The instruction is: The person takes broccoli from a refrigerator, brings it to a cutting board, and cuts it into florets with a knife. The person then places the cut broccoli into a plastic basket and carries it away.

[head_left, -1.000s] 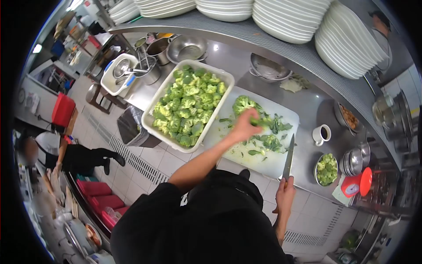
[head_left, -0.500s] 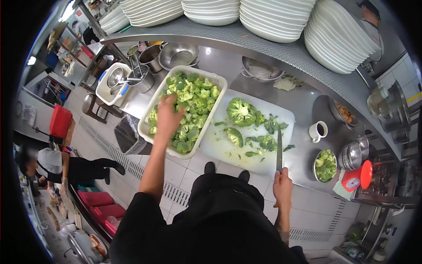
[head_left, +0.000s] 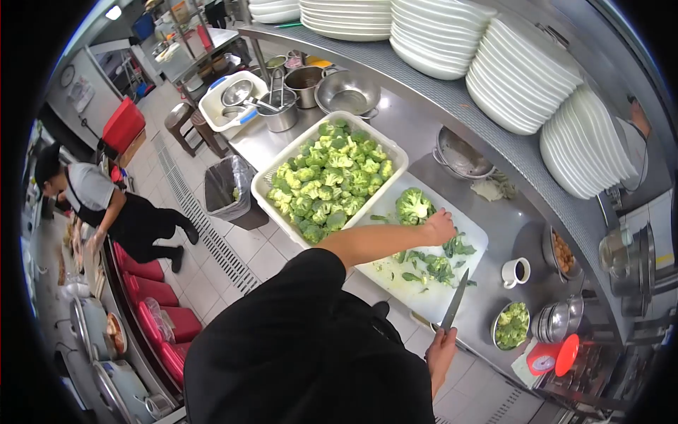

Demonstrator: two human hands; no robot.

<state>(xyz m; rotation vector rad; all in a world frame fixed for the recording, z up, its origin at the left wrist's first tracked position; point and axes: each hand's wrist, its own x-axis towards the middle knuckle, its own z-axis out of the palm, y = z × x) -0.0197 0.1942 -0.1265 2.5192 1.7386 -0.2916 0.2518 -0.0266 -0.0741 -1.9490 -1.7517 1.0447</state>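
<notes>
My left hand (head_left: 441, 226) is over the white cutting board (head_left: 424, 298), its fingers closed beside a large broccoli head (head_left: 414, 206); whatever is between them is too hidden to name. Leafy trimmings (head_left: 439, 267) lie on the board. My right hand (head_left: 442, 346) grips the handle of a knife (head_left: 453, 304), whose blade points up and away over the board's near right corner. Left of the board, a pale basket (head_left: 400, 157) holds many cut broccoli florets (head_left: 332, 173).
Stacked white plates (head_left: 522, 78) fill the shelf above. Right of the board are a cup of dark liquid (head_left: 515, 273), a bowl of broccoli (head_left: 511, 326) and a red scale (head_left: 542, 360). A bin (head_left: 233, 191) stands at left; a co-worker (head_left: 106, 205) bends over another counter.
My left hand went from the board to the basket, then back to the board beside the broccoli head. The knife has tilted rightward. The whole view has shifted and turned.
</notes>
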